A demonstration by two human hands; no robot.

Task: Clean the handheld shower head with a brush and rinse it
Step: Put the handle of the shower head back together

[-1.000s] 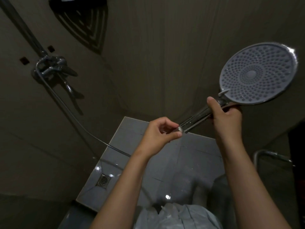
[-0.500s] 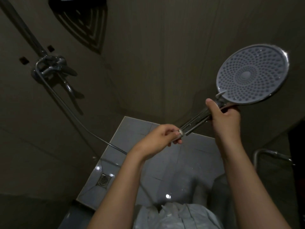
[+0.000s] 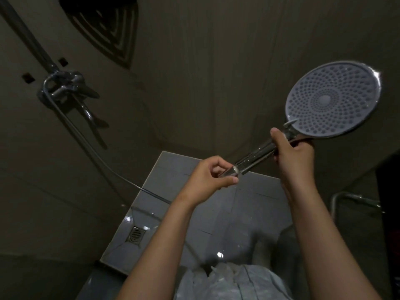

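Observation:
The handheld shower head (image 3: 331,98) is a round chrome disc with a pale grey nozzle face turned toward me, held up at the right. My right hand (image 3: 293,156) grips its chrome handle (image 3: 257,155) just below the disc. My left hand (image 3: 208,180) pinches the fitting at the handle's lower end, where the hose joins. The thin metal hose (image 3: 91,146) runs from there to the wall mixer tap (image 3: 62,85) at the upper left. No brush is in view.
A dark corner shelf (image 3: 104,29) hangs on the wall at the top. A floor drain (image 3: 136,233) sits in the wet grey floor tiles at the lower left. A chrome pipe (image 3: 346,198) stands at the right edge. Dark walls close in on both sides.
My left hand has twisted back and forth on the fitting at the handle's end. The shower head swayed slightly left and came back. My right hand kept its grip.

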